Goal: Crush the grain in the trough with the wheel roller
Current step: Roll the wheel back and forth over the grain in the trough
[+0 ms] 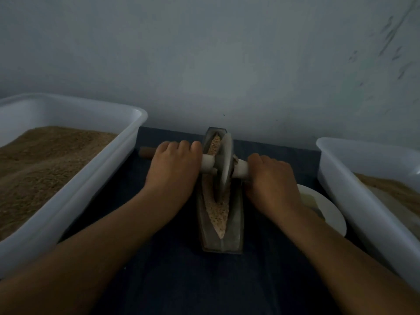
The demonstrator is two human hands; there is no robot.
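Now both hands, left hand & right hand, grip axle; wheel mid-trough, long axis 12–6, grain toward 6.

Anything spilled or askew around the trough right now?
Nothing stands out. The grain lies inside the trough, the wheel sits in its groove, and the left hand and right hand grip the axle on either side.

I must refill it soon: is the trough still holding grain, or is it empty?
Holding grain. Pale grain lies along the trough, both before and behind the wheel roller.
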